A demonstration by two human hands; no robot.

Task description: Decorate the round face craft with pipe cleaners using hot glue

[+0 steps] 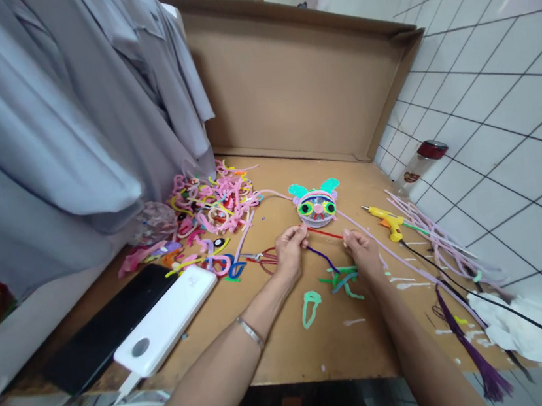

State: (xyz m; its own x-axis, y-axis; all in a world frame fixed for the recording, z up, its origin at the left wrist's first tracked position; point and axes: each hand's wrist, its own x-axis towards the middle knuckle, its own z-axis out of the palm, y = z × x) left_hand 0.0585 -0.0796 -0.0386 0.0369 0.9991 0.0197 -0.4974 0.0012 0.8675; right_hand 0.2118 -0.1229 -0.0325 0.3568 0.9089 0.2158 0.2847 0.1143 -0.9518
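Note:
Between my two hands a red pipe cleaner (pixel 325 232) is stretched above the table. My left hand (pixel 292 248) pinches its left end, and my right hand (pixel 361 248) pinches the right end. A dark blue pipe cleaner (pixel 324 260) slants down from beside my left fingers; whether they hold it I cannot tell. Just beyond the hands sits a round decorated face (pixel 318 208) with turquoise ears, green-ringed eyes and a pink nose. Green pipe cleaner pieces (pixel 344 279) lie between my forearms, near a pale green loop (pixel 311 309).
A heap of pink and coloured pipe cleaners (pixel 216 203) lies at the left, behind a white power bank (pixel 167 321) and a black phone (pixel 113 328). At the right are a yellow glue gun (pixel 388 221), a jar (pixel 419 168), a purple tassel (pixel 483 368) and white tissue (pixel 518 324).

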